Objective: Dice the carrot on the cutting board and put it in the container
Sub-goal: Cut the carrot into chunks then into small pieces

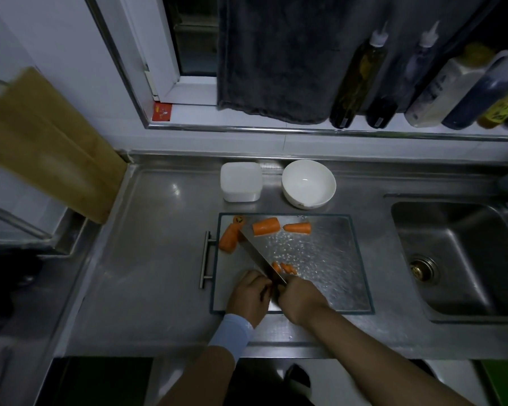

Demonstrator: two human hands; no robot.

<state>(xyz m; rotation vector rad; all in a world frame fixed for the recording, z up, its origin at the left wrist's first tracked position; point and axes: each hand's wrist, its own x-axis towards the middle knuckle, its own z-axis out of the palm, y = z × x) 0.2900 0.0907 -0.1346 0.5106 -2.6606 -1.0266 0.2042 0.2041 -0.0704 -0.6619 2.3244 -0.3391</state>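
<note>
Carrot [266,226] all on the board [335,259], none in the tub [240,183] yet. Three fat chunks [229,237] along the far edge, a few small cuts [283,268] right beside the knife [258,256]. Right grip [301,300] wrapped round the handle, blade angled off toward the far-left chunk. Left grip [248,294] curled knuckles-up, tight against the blade's left side; anything under it hidden, so no telling whether holding a piece.

Probably mid-dice. Keep fingertips tucked behind the knuckles, tip down, rock the blade, go slow. Board looks like dimpled glass or steel, so likely hard and slick. Round orange chunks likely to roll, so lay them flat side down first.

Tub white, squarish, rounded corners, just past the board, next to a white bowl [308,183]. Shiny steel surface [159,259], sink [452,259] off right.
</note>
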